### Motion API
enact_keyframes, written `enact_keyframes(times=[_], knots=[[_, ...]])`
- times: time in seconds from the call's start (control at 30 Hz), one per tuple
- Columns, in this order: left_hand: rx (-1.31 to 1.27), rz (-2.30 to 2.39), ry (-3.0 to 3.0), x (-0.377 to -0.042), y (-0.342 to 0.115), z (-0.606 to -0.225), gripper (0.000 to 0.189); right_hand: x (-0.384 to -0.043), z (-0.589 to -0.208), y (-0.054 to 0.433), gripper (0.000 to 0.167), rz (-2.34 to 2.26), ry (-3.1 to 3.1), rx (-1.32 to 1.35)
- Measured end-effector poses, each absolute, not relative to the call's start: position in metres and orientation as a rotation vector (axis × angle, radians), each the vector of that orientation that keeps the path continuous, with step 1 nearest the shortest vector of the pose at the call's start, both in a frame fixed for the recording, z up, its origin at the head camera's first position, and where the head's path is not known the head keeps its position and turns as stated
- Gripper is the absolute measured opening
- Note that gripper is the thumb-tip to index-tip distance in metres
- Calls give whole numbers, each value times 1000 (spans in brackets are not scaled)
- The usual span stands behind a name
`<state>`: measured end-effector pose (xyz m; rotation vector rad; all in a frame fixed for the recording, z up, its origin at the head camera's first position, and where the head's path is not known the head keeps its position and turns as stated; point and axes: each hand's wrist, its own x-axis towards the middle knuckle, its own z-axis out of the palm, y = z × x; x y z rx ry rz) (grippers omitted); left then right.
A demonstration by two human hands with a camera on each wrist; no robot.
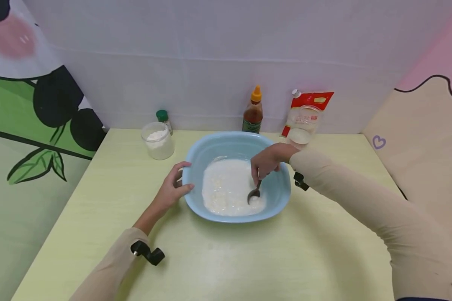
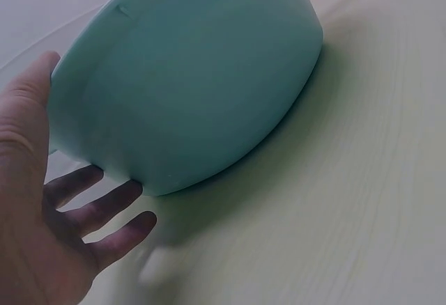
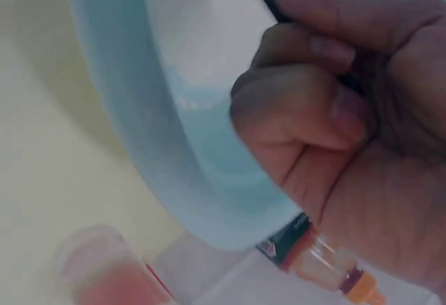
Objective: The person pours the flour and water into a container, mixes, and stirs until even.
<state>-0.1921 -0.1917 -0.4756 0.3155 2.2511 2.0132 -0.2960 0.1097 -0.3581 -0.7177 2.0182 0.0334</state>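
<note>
A light blue plastic basin (image 1: 235, 218) holds a white, wet mixture (image 1: 226, 188) with some lumps. At the basin's left side is my left hand (image 1: 173, 184): its thumb and index finger reach the rim, and the left wrist view shows other fingers (image 2: 104, 204) by the outer wall. My right hand (image 1: 265, 162), above the right part of the basin, grips the handle of a dark spoon (image 1: 254, 193). The spoon's bowl dips into the mixture. In the right wrist view the curled fingers (image 3: 300, 103) hide part of the handle.
Behind the basin to the left stand an open jar of white powder (image 1: 159, 144) and a green-capped shaker (image 1: 163, 118). A sauce bottle (image 1: 252, 113) with an orange tip stands behind the basin. Farther right are a red and clear pouch (image 1: 309, 100) and a clear container (image 1: 299, 136).
</note>
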Motion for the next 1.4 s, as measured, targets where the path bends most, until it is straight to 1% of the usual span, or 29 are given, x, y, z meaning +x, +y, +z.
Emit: enact_keyframes(times=[0.03,0.13,0.23,0.37,0.53,0.7,0.9,1.0,1.1,1.2,1.4], knots=[[312,2014,2254,-192,-192,-475,63,-295,-361,107,32,-9,1996,-744],[306,2016,2249,-192,-191,-475,63,-292,-367,101,32,-113,1998,-836],[305,2011,2248,-191,-191,-474,64,-291,-369,94,30,-128,2098,-977],[304,2013,2249,-191,-190,-474,64,-292,-366,87,31,-94,2259,-1036],[314,2013,2241,-191,-189,-475,64,-294,-359,92,32,18,2386,-965],[324,2011,2245,-191,-190,-474,64,-292,-351,102,21,165,2354,-887],[316,2009,2242,-192,-191,-474,64,-282,-356,100,15,94,2197,-814],[312,2008,2249,-192,-192,-474,64,-279,-366,90,12,-1,2093,-876],[314,2007,2254,-193,-192,-473,63,-276,-374,77,18,-63,2036,-986],[316,2008,2255,-193,-191,-473,63,-273,-374,67,21,-63,2095,-1085],[299,2000,2260,-192,-191,-473,63,-274,-369,71,23,13,2331,-1092]])
